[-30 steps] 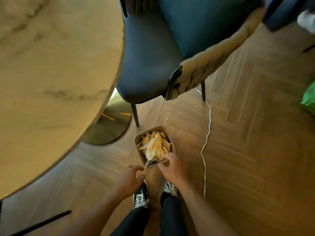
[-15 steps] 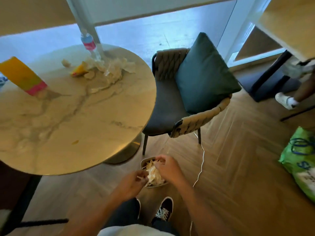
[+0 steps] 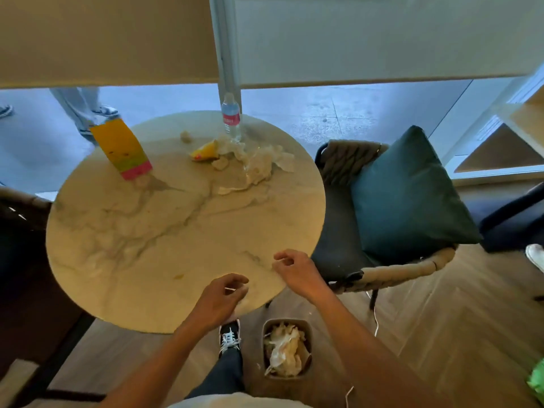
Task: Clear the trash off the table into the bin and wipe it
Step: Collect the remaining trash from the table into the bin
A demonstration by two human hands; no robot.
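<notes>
Nearest to you, on the wooden floor beside your right shoe [image 3: 230, 337], stands the bin [image 3: 287, 323], a small tan rectangular container filled with crumpled paper trash [image 3: 283, 348]. It sits below the near right edge of the table, just right of your leg. A thin white cord [image 3: 375, 315] trails over the floor to its right.

Your left hand [image 3: 219, 298] is above the table's near edge, fingers loosely curled and grasping nothing. Your right hand [image 3: 294, 267] is over the table's near right edge, fingers likewise loosely curled, thumb and forefinger close together, with nothing visibly held.

The round marble-patterned table [image 3: 164, 231] has a small yellowish spot [image 3: 178, 276] near its front. Farther across, at the far side, lies the remaining trash: a heap of crumpled clear wrapping and tissue [image 3: 259, 163], a yellow wrapper [image 3: 205, 151] just left of it, and a small wad [image 3: 186, 136] apart to the left. A clear water bottle [image 3: 231, 117] with a red label stands upright at the far edge, just behind the heap. A yellow carton [image 3: 120, 148] with a pink base stands tilted at the far left.

To the right of the table is a chair [image 3: 347, 240] with a dark green cushion [image 3: 409, 195] on it.
</notes>
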